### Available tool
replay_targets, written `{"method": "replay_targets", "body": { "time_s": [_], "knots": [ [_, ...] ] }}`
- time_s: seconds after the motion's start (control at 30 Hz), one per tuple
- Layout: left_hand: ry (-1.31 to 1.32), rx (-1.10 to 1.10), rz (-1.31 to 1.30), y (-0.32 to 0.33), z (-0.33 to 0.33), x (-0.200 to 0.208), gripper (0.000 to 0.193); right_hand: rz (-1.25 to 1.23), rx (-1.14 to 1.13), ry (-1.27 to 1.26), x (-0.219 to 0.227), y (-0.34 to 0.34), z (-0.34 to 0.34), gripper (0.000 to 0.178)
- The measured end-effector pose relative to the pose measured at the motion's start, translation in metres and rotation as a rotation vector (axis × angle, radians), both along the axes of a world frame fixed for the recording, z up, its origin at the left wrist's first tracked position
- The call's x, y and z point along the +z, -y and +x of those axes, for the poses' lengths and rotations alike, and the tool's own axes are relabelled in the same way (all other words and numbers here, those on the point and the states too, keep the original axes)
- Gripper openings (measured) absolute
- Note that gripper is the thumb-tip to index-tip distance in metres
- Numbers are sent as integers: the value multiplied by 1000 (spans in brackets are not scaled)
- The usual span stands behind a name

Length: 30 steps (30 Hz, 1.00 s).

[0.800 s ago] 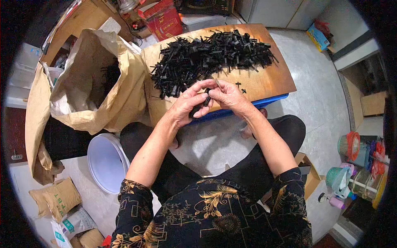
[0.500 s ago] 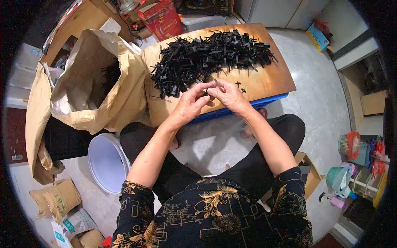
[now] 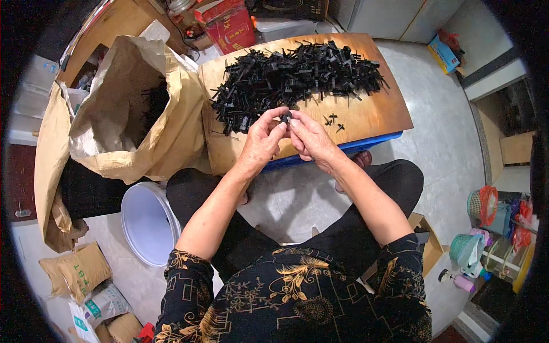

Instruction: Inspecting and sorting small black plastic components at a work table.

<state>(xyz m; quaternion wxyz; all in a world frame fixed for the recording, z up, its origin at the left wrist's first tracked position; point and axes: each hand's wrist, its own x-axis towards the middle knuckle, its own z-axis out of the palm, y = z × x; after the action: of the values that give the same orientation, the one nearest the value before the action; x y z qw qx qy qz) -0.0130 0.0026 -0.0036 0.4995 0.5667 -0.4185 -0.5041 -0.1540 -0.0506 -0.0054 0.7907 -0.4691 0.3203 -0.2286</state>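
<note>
Both my hands meet over the near edge of a wooden board [image 3: 366,117], their fingertips pinched around a small black plastic part [image 3: 286,117]. My left hand [image 3: 262,140] grips it from the left, thumb and forefinger closed. From the other side my right hand [image 3: 311,137] holds the same part between thumb and fingers. Just beyond my fingers spreads a long heap of black plastic parts [image 3: 291,74]. To the right of my hands, several loose small black pieces [image 3: 334,121] lie apart on the bare wood. The held part's exact shape is mostly hidden by my fingers.
At the left stands a large open brown paper sack [image 3: 114,151] with dark contents. Beside my left knee is a white bucket [image 3: 146,226]. A blue crate [image 3: 349,146] supports the board. Behind it sits a red box [image 3: 229,31]; an open cardboard box [image 3: 432,243] stands at my right.
My fingers have shifted slightly left and turned the black part, which now shows upright between them. Another small black piece now lies with the loose ones on the right.
</note>
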Motion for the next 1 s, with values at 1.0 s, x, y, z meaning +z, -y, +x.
{"method": "replay_targets", "body": {
  "time_s": [1.0],
  "knots": [
    [418,168,-207,1,17,-22,30,154,73,-27,-9,6,34,43]
  ]
}}
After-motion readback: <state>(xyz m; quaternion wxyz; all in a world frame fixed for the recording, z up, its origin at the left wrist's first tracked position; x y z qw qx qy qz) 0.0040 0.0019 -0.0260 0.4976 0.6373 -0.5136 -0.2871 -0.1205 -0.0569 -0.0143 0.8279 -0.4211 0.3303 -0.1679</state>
